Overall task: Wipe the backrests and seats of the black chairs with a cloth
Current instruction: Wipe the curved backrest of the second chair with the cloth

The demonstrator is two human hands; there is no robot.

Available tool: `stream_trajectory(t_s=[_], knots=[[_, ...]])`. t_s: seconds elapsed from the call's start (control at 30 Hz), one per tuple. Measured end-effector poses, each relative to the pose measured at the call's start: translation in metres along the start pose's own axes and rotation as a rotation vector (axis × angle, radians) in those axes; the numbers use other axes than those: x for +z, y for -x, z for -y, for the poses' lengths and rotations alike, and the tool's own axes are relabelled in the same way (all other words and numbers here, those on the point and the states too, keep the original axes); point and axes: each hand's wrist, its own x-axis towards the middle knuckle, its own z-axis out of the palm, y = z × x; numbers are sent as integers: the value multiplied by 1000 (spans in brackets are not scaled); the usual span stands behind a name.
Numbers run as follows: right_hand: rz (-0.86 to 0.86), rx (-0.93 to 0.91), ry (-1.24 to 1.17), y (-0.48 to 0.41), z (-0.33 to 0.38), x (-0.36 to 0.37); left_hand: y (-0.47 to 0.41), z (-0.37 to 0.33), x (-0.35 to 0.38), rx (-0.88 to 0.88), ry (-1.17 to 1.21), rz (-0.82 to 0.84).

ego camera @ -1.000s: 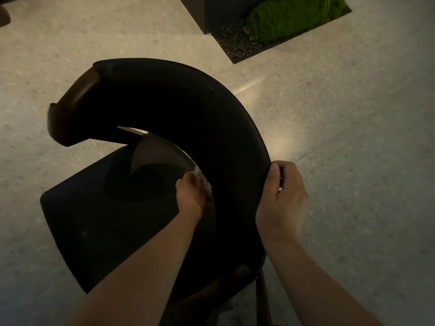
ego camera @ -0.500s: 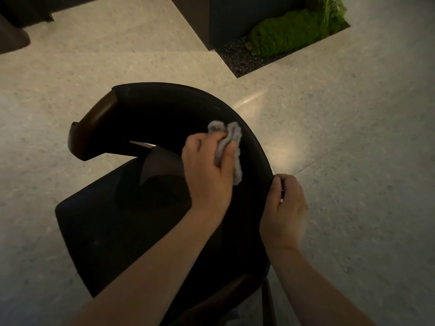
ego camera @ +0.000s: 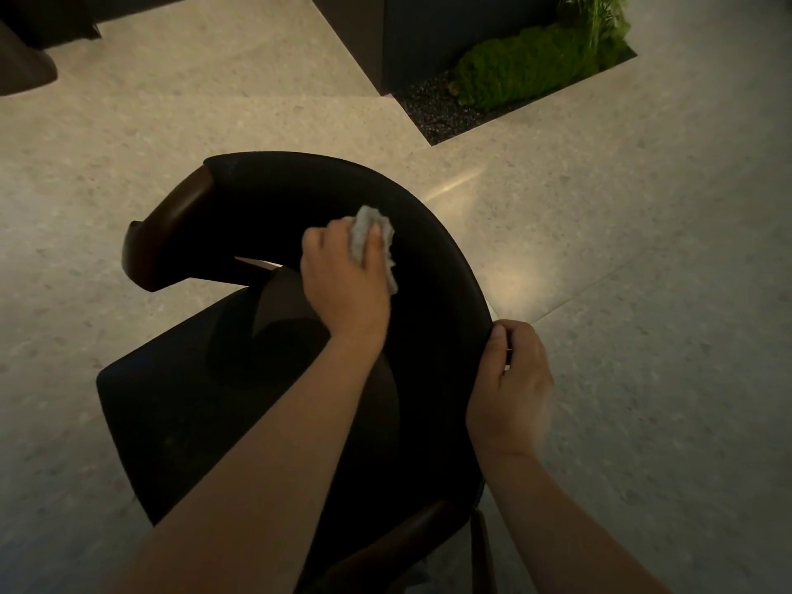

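Two hands: both on the black chair
Left hand: fingers curled round a crumpled grey cloth, pressing it on top of the curved backrest
Right hand: thumb and fingers clamped over the backrest's outer edge

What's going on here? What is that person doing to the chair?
A person is cleaning a black chair. Their left hand holds a crumpled grey cloth and presses it on the top of the curved backrest. Their right hand grips the backrest's outer edge, likely to steady it. The seat lies below.
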Motion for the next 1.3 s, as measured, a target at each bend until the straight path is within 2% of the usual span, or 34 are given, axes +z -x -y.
stream_trajectory(t_s=[0.27, 0.4, 0.6, 0.77, 0.83, 0.97, 1.1, 1.3], knots=[[-6, -14, 6, 0, -1, 1, 34, 1, -4, 65, 190, 51], [-12, -18, -9, 0, -2, 2, 39, -8, 7, 162, 169, 71], [-8, -15, -3, 1, -3, 1, 40, 4, 16, 89, 188, 77], [-10, -18, -13, 0, -1, 1, 41, 32, 10, -64, 163, 156], [-19, -26, -18, 0, -1, 1, 41, 30, 6, -81, 193, 127], [-24, -30, -15, 0, -2, 2, 35, -10, 3, 25, 302, 78], [-29, -25, -12, -1, -3, 2, 24, -30, 13, 184, 223, 62], [-33, -33, -13, 0, -2, 3, 19, -18, 15, 142, 306, 75]])
